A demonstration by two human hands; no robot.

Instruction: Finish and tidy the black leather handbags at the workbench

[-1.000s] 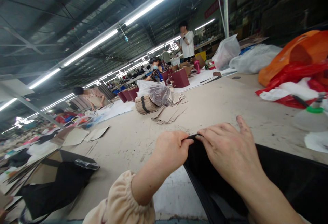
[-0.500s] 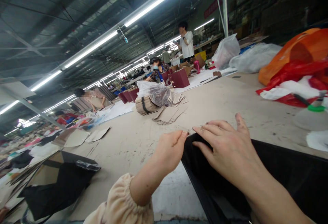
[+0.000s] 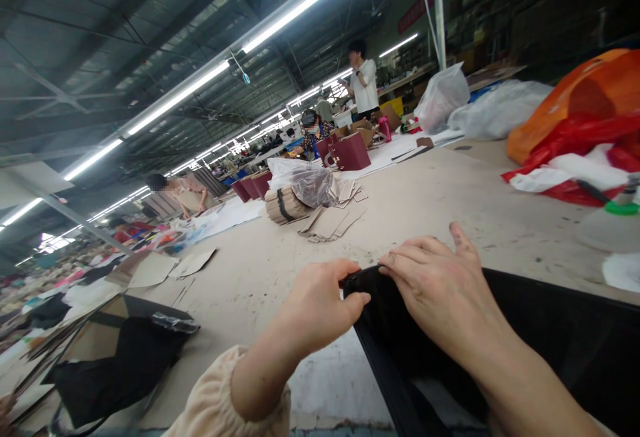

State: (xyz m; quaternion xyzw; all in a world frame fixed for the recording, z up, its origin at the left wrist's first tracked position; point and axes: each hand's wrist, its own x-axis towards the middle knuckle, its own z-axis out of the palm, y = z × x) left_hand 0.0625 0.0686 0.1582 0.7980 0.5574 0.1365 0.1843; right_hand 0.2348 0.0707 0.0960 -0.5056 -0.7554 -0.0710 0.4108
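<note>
A large black sheet (image 3: 565,344) lies on the worktable (image 3: 440,204) in front of me, its corner raised towards the middle. My left hand (image 3: 320,304) pinches that corner between thumb and fingers. My right hand (image 3: 440,290) lies on the sheet right beside it, fingers curled over the far edge at the corner.
Cardboard pieces (image 3: 330,220) and a plastic-wrapped bundle (image 3: 303,184) sit mid-table. Red, orange and white plastic bags (image 3: 575,137) and a green-capped bottle (image 3: 607,224) lie at the right. Black material (image 3: 120,364) lies at the lower left. Maroon boxes (image 3: 350,150) and several people are farther back.
My left hand has slid a little toward me and closed its pinch on the sheet's corner again. My right hand's fingers have curled back over the edge.
</note>
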